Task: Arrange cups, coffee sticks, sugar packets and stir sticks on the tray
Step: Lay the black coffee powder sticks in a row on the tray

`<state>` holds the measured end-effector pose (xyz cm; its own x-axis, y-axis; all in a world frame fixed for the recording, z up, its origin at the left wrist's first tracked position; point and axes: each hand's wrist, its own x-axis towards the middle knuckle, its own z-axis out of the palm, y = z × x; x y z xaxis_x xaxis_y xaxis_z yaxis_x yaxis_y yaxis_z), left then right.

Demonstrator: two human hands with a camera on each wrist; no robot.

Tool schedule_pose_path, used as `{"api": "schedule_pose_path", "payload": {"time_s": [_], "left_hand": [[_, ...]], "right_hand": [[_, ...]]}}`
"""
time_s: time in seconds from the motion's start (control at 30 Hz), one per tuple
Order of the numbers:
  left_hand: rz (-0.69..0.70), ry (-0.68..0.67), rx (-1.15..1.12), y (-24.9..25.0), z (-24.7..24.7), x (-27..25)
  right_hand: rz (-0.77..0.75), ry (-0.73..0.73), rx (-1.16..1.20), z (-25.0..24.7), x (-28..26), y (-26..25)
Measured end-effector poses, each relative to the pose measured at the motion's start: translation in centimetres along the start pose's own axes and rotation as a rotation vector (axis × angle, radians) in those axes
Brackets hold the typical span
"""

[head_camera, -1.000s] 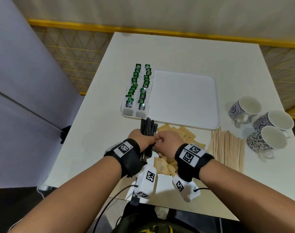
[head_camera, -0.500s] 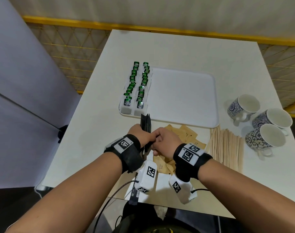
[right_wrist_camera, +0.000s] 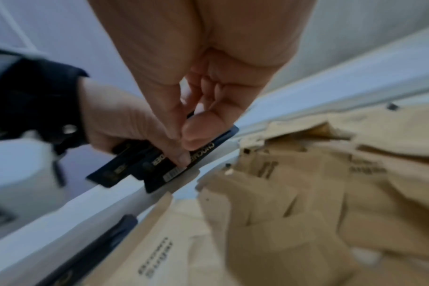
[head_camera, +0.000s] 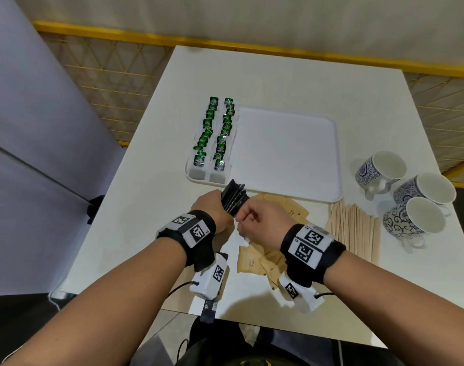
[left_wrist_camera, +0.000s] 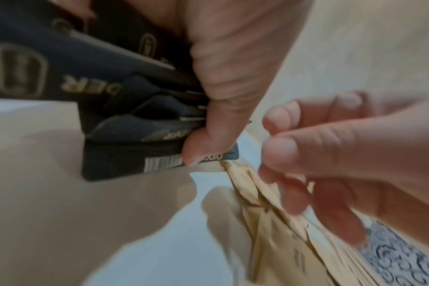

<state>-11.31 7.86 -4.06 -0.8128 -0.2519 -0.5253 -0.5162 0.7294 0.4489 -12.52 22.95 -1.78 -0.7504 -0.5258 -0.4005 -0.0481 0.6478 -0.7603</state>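
Note:
My left hand grips a bundle of black coffee sticks just in front of the white tray. In the left wrist view the left thumb presses on the coffee sticks. My right hand sits beside the bundle with its fingers curled. The left wrist view shows a small gap between the right hand and the stick ends, and nothing in it. Brown sugar packets lie under both hands. Wooden stir sticks and three patterned cups are at the right.
Two rows of green tea packets fill the tray's left strip. One more dark stick lies at the table's near edge under my left wrist. A yellow rail runs behind the table.
Both hands have stayed together in front of the tray. The bundle's far end now leans a little to the right, and my right fingers have come slightly off it.

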Motion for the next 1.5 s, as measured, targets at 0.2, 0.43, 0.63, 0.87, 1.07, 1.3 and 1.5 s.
{"api": "schedule_pose_path", "payload": {"time_s": [0.2,0.43,0.63,0.87,1.07,1.3,1.5], "left_hand": [[-0.024,0.047,-0.13,-1.2,-2.1,-0.4],[-0.069,0.06,-0.221,-2.6,-2.5,-0.9],[-0.082,0.069,-0.353,-3.4,-2.7,-0.7],[-0.078,0.087,-0.506,-3.7,-3.4,-0.1],[-0.093,0.207,-0.6,-3.5,-4.8,0.3],[-0.182,0.026,-1.046,-1.9,-5.6,0.1],[-0.212,-0.2,-1.32,-1.0,-7.1,1.0]], "right_hand": [[-0.326,-0.463,-0.627,2.4,-1.1,-2.5],[-0.407,-0.524,-0.877,4.6,-0.3,-2.0],[-0.377,-0.512,-0.848,4.6,0.0,-2.0],[-0.277,-0.418,-0.759,1.8,0.3,-2.4],[-0.058,-0.069,-0.522,-3.6,2.1,-2.2],[0.115,0.194,0.04,-4.8,3.8,-1.6],[-0.086,0.246,-0.247,-3.5,3.9,-2.8]]}}
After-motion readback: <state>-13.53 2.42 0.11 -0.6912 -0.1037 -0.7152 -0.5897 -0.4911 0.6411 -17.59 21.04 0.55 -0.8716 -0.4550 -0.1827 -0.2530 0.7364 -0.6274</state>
